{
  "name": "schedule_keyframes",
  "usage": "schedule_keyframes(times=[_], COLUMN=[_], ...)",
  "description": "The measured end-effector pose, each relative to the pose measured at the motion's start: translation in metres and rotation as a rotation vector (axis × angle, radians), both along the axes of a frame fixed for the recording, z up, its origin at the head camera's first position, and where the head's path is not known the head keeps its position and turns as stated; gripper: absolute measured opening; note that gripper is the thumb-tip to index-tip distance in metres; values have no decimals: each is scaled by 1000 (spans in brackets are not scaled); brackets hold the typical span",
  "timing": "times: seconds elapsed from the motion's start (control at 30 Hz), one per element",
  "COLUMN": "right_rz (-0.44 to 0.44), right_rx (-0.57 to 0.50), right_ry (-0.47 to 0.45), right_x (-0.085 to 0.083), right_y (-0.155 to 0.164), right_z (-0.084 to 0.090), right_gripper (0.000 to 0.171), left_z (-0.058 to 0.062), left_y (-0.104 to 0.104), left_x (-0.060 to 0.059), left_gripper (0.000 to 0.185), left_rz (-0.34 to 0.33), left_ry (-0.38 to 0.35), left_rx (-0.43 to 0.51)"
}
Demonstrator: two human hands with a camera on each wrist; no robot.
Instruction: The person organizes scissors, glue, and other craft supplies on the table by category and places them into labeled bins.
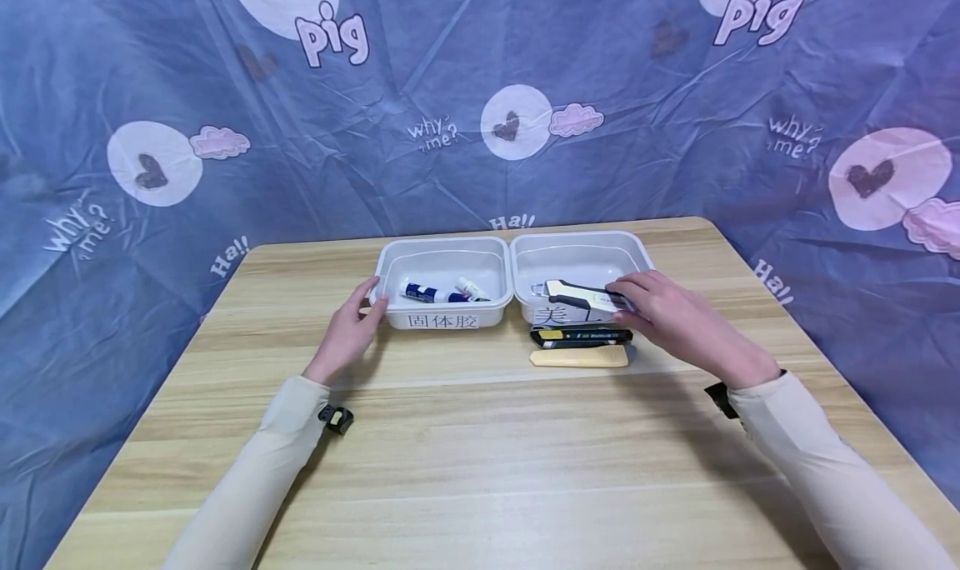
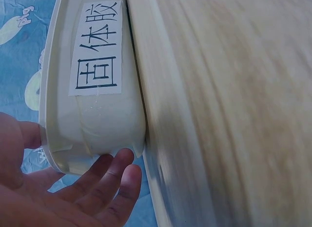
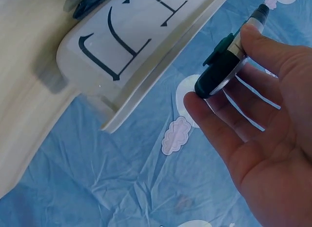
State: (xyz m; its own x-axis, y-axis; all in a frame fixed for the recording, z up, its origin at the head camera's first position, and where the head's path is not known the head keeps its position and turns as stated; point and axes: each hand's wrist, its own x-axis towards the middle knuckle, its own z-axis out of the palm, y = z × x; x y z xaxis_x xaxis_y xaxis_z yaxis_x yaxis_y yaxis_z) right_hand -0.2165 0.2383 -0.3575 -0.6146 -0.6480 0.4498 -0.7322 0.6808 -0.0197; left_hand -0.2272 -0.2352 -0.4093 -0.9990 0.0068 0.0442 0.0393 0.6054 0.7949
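My right hand (image 1: 663,307) pinches a white and black utility knife (image 1: 581,294) between thumb and fingertips, above the front rim of the right white bin (image 1: 577,238). In the right wrist view, the knife's dark end (image 3: 212,79) lies across the fingers. My left hand (image 1: 351,328) holds the left front corner of the left white bin (image 1: 442,243), thumb at the rim and fingers bent against the end wall. Inside that bin lie a blue and white glue stick (image 1: 429,293) and a white tube (image 1: 471,287). The right bin's floor is partly hidden.
In front of the right bin, a black and yellow utility knife (image 1: 581,337) and a pale yellow one (image 1: 579,357) lie on the wooden table (image 1: 480,470). Both bins carry paper labels in front. A blue printed cloth (image 1: 420,70) hangs behind.
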Motion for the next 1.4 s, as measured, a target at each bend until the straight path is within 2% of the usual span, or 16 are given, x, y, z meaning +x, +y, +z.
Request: schedule_keyframes(times=[0.2, 0.5, 1.0, 1.4], right_rz=[-13, 19, -30, -34], right_rx=[-1, -27, 3, 16], right_ry=[-18, 0, -98, -143], right_x=[-7, -23, -40, -55], right_y=[-2, -7, -13, -16], right_z=[4, 9, 10, 8], right_gripper=[38, 36, 34, 32], left_z=[0, -1, 0, 0], left_y=[-1, -2, -2, 0], left_x=[0, 0, 0, 0], left_gripper=[64, 66, 66, 66], left_rz=[0, -2, 0, -7], left_ry=[-9, -11, -10, -1], left_rx=[-4, -5, 3, 9])
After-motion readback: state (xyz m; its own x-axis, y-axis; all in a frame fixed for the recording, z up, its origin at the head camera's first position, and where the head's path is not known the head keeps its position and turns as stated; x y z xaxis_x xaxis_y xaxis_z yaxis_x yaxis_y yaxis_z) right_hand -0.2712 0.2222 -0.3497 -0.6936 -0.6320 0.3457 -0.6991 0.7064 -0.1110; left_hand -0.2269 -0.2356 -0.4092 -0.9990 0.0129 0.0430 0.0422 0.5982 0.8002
